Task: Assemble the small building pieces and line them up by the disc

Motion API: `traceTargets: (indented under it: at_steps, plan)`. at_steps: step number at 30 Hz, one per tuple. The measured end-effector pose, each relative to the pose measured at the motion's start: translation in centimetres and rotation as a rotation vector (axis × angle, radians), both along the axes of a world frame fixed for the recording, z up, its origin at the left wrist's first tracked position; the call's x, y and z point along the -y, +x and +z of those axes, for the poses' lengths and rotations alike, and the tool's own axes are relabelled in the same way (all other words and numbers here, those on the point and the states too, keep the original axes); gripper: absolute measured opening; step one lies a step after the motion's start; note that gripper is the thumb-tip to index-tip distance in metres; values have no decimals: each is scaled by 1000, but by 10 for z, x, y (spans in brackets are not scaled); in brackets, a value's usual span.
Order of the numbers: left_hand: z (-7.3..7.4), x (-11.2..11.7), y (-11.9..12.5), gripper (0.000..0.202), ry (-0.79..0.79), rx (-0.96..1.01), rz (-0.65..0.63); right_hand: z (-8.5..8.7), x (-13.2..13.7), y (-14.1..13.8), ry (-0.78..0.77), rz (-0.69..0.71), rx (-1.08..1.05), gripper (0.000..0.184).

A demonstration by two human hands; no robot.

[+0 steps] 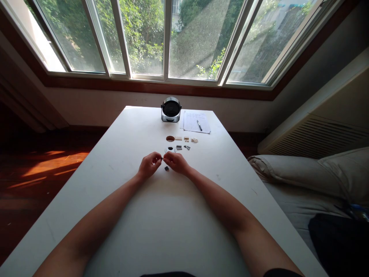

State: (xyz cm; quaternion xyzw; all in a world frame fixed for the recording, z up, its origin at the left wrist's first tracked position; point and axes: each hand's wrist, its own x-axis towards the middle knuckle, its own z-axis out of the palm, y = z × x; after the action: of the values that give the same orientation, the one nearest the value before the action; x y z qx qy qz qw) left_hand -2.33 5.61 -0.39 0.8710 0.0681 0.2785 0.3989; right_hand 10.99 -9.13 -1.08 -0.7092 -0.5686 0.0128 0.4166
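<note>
My left hand (pixel 150 164) and my right hand (pixel 176 162) meet over the middle of the white table (pixel 170 215), fingertips pinched close together. Between them shows a tiny dark piece (pixel 162 158), too small to name; both hands seem closed on it. Just below my right hand lies a small dark grey part (pixel 166 168). Behind the fingers sits a white ring-shaped disc (pixel 166 149) with a dark centre, partly covered by my right hand. Small grey parts (pixel 179 147) stand grouped to its right, with more grey pieces (pixel 187 147) beside them.
Farther back are a round brown disc or hole (pixel 170 139) and rows of small tan pieces (pixel 178 138). A round black device on a stand (pixel 171 109) stands near the far edge, beside a written sheet (pixel 193 122) with a pen (pixel 199 125). A cushioned seat (pixel 288 173) flanks the right.
</note>
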Motion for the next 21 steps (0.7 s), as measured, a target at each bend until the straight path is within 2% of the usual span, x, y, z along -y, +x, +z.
traceTargets:
  at_steps: [13, 21]
  plan:
    - [-3, -2, 1, 16, -23, -53, -22, -3, 0, 1, 24, 8, 54, 13]
    - [-2, -1, 0, 8, 1, -29, -5, -3, -1, 1, -21, -26, 20, 12]
